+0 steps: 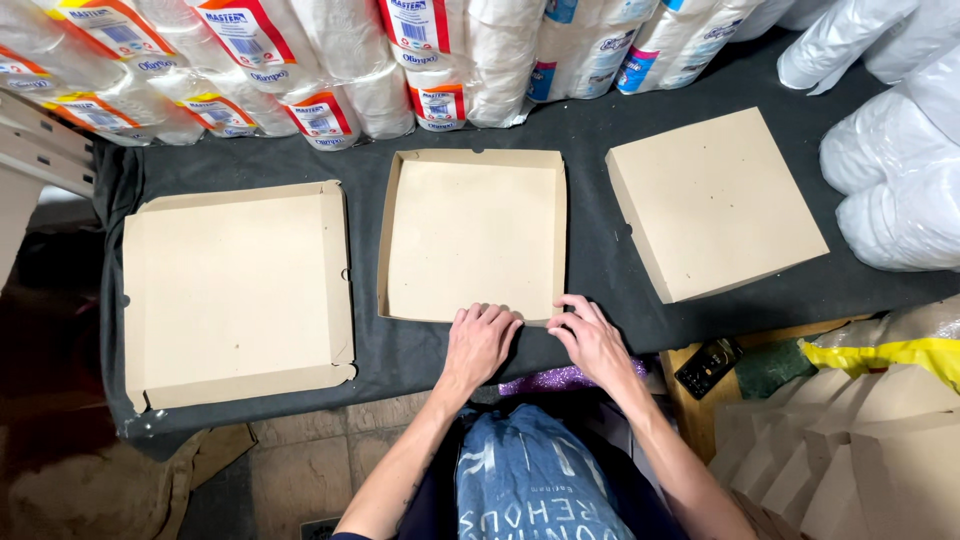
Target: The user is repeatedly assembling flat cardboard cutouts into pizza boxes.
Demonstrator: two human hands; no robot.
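Both hands rest at the near edge of the open box tray, which sits mid-table on the dark cloth. The left hand lies flat, fingers together, pressing the near wall down. The right hand curls over that edge beside it. Even pressure from both palms should keep the fold straight. 2 more cardboard boxes flank it: the left box and the right box. Wrapped paper rolls line the far side.

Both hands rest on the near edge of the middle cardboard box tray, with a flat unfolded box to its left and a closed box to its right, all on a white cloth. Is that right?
Not quite: the head view shows the cloth is dark grey, not white. The rest holds: the left hand and right hand rest on the near edge of the middle box tray, with the flat unfolded box to its left and the closed box to its right.
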